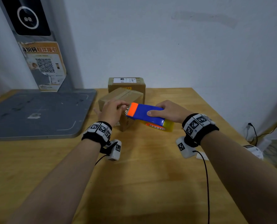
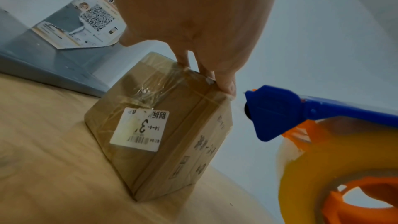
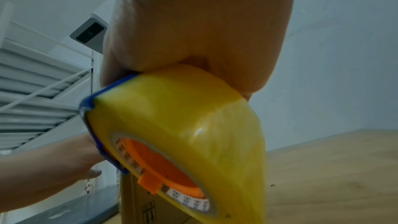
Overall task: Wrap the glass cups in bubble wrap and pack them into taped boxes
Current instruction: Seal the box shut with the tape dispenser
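Both forearms reach forward over the wooden table (image 1: 150,175), each wrist strapped with a black band carrying marker tiles and a small white camera. Farther out, the right hand (image 1: 170,113) curls round the tape dispenser (image 1: 145,113), thumb laid along its smooth blue plastic shell, so the orange cutter end points left at the box; the wrist view shows the glossy yellow tape roll (image 3: 193,134) on its orange hub pressed up into the palm, a grip that seems meant to steady the tool for pulling or cutting the strip. The left hand (image 1: 112,110) sits on the upper corner of the small cardboard box (image 2: 159,125), its fingertips (image 2: 225,83) pinching or pressing the tape end where it meets the edge, probably to hold the strip down while the dispenser works against it. That box stands tilted on the table, dull brown board with creased, shiny clear tape over its top seam and a white printed label (image 2: 140,129) on one face. Behind it stands a second cardboard box (image 1: 127,85), squarer and already sealed, close to the wall. No glass cups or bubble wrap show; presumably they are inside. A flat grey metal platform (image 1: 37,110) with a post lies to the left.
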`<control>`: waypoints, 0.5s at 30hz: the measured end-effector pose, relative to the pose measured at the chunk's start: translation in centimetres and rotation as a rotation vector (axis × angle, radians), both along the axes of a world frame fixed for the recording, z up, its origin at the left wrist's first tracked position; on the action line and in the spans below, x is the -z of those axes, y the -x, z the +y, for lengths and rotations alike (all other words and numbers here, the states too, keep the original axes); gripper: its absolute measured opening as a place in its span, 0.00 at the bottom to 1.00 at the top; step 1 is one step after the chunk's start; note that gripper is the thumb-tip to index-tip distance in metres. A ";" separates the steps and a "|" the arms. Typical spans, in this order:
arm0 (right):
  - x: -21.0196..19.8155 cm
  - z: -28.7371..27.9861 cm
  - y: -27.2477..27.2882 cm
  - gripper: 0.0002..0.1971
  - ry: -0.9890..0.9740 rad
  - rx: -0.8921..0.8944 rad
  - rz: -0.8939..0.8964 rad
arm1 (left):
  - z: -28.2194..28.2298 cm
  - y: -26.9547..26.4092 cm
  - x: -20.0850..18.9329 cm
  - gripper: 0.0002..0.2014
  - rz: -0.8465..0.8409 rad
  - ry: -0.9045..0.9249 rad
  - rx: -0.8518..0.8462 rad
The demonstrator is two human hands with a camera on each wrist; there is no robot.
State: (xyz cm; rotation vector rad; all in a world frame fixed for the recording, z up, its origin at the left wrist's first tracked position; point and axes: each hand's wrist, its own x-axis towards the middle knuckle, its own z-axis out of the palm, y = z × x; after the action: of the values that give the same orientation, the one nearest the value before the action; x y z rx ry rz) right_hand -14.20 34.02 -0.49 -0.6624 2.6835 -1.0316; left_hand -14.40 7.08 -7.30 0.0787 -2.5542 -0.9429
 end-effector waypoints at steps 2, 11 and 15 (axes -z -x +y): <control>-0.1 0.1 -0.1 0.22 -0.001 0.002 -0.003 | 0.0 0.1 0.0 0.17 0.011 0.000 0.005; 0.0 1.0 -0.8 0.21 0.029 0.029 -0.031 | -0.4 0.3 0.1 0.14 0.027 -0.059 0.077; -0.1 2.2 -1.1 0.23 0.001 0.045 -0.020 | -0.1 0.4 0.0 0.17 0.071 -0.098 0.091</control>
State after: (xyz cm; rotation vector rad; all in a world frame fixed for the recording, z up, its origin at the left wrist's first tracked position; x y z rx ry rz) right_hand -13.15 36.21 -0.37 -0.5920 2.6925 -1.0449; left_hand -14.81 6.93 -7.32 -0.0431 -2.4644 -1.0853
